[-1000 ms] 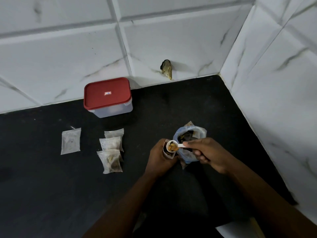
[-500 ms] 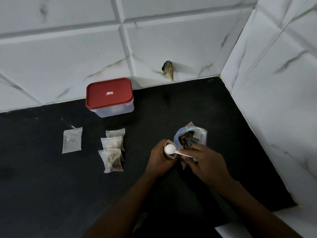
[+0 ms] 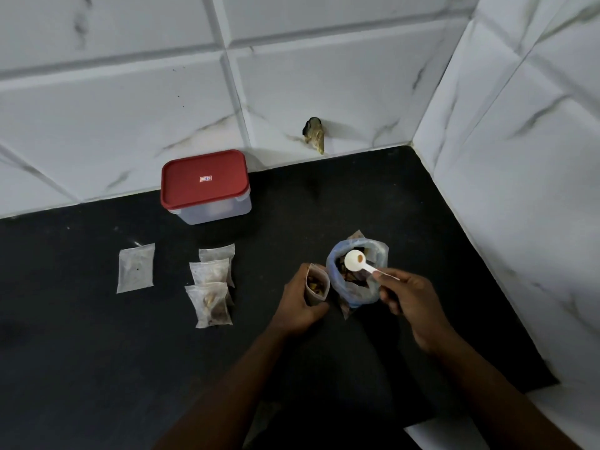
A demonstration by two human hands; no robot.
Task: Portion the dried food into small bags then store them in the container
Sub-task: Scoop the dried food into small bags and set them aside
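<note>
Dried food [image 3: 315,285] fills a small clear bag [image 3: 317,285] gripped by the left hand [image 3: 300,306]; right hand [image 3: 409,298] pinches a white plastic spoon [image 3: 360,263] over the crinkled blue bag [image 3: 355,274].

left hand [image 3: 300,308] gripping, right hand [image 3: 409,298] pinching

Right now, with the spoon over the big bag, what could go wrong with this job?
The small bag stands open in the left hand, upright only by that grip; if it slackens, the food could spill onto the black counter. The big bag stands open and seems unheld; a push from the white spoon, pinched at its handle's end by the right hand, might topple it.
</note>
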